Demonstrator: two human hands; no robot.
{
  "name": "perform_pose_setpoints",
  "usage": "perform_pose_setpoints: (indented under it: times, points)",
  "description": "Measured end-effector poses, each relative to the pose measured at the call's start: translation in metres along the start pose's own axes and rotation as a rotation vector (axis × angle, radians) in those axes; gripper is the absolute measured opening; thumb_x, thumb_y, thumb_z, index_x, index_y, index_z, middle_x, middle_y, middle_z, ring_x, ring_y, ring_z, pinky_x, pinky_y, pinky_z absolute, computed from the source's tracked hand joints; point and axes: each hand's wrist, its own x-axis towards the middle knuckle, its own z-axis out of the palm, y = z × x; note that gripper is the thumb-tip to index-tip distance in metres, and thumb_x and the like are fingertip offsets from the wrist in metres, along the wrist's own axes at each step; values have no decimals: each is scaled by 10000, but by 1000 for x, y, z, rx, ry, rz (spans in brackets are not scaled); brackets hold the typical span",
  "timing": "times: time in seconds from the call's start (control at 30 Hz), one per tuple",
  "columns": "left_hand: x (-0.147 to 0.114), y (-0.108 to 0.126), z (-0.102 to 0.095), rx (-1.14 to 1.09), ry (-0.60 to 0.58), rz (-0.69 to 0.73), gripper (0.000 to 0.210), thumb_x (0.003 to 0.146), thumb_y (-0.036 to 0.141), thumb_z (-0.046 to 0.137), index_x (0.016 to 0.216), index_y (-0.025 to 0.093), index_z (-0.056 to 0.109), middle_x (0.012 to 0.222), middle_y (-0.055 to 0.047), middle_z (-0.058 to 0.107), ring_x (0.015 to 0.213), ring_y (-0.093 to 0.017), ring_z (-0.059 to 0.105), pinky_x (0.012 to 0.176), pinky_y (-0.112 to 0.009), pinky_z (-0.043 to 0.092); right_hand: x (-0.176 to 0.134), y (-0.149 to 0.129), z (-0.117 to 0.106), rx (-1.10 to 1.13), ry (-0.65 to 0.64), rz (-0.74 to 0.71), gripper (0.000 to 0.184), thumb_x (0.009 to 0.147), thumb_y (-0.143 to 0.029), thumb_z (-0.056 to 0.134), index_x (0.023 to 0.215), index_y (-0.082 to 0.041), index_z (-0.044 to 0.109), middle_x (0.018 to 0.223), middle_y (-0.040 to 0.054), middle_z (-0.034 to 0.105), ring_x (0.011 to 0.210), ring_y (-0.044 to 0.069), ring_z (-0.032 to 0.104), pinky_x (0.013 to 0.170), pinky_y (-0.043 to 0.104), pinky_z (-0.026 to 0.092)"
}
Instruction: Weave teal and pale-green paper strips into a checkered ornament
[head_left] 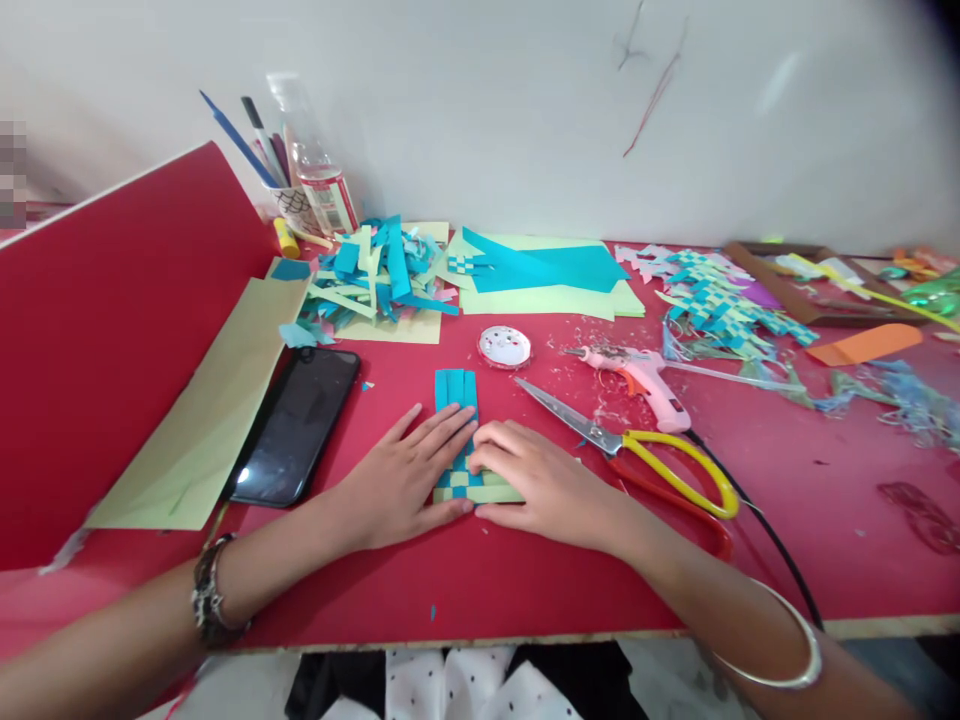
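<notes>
A small woven paper piece of blue and pale green strips lies on the red table in front of me. Loose blue strip ends stick out from it toward the wall. My left hand lies flat on its left side, fingers spread and pressing down. My right hand rests on its right side, fingertips curled onto the weave where the strips cross. Both hands touch the piece and nearly meet over it.
Yellow-handled scissors and a pink glue gun lie right of my hands, a black phone to the left. A small round tin, heaps of cut strips, paper sheets, woven pieces, a pen cup.
</notes>
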Motion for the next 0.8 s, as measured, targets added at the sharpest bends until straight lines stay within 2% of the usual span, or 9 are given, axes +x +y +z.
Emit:
perform_pose_setpoints:
  times: [0.43,0.57,0.63,0.8]
  points:
    - [3,-3,0,2,18,69,609,873,479,278,1368,133,197,1443,-99,203,1323,-217,157,1080,-423,80,1,-2,6,-24,66,59,192,806,-303,511,941,-169,533,1027,87,488,960,202,468,811,337,418]
    - [-1,-9,-10,-68,35,22,668,816,512,404,1361,178,207,1374,-125,305,1241,-266,301,1002,-421,268,0,-1,7,5,90,66,241,758,-300,562,960,-175,526,1034,80,489,950,200,466,808,332,420]
    - [-4,-12,-16,-120,29,-15,674,771,513,488,1324,190,279,1268,-123,402,1143,-268,404,918,-384,363,0,-1,7,12,96,70,236,754,-293,566,957,-178,528,1029,78,490,947,199,466,803,329,421]
    - [-4,-15,-22,-228,-7,-6,435,778,419,537,1150,209,453,1038,-62,517,940,-206,522,790,-299,424,0,-1,6,4,92,77,189,764,-271,566,931,-188,534,1009,71,491,932,194,472,787,324,420]
